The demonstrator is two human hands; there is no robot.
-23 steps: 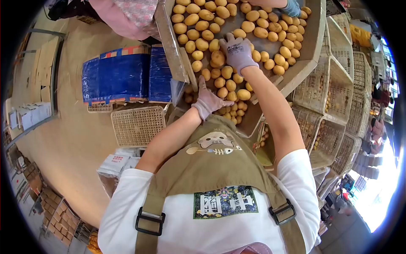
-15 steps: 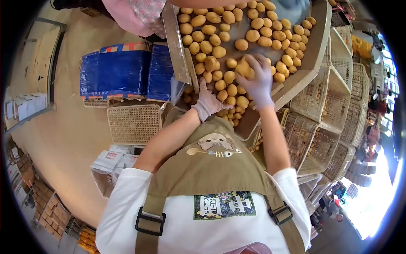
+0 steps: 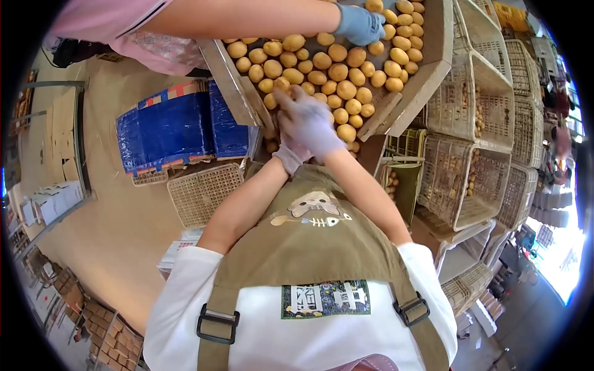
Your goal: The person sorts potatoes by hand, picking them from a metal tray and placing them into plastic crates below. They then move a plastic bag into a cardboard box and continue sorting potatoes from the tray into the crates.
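Yellow-skinned potatoes are spread over a wooden-sided sorting table, bunching toward its narrow near end. My right hand, in a pale glove, reaches across to the left side, its bent fingers at a potato there. Beneath it my gloved left hand is mostly covered, so its fingers do not show. More potatoes lie just right of my hands, down to the gap at the near end. A co-worker's blue-gloved hand touches potatoes at the far side.
On the right stand stacked plastic crates, some with potatoes inside. A blue-wrapped box and an upturned-looking crate are on the left. The co-worker's pink sleeve leans in at the upper left.
My right hand has moved left from the middle of the potatoes and now overlaps my left hand. The co-worker's arm has reached across the far side. The view has shifted.
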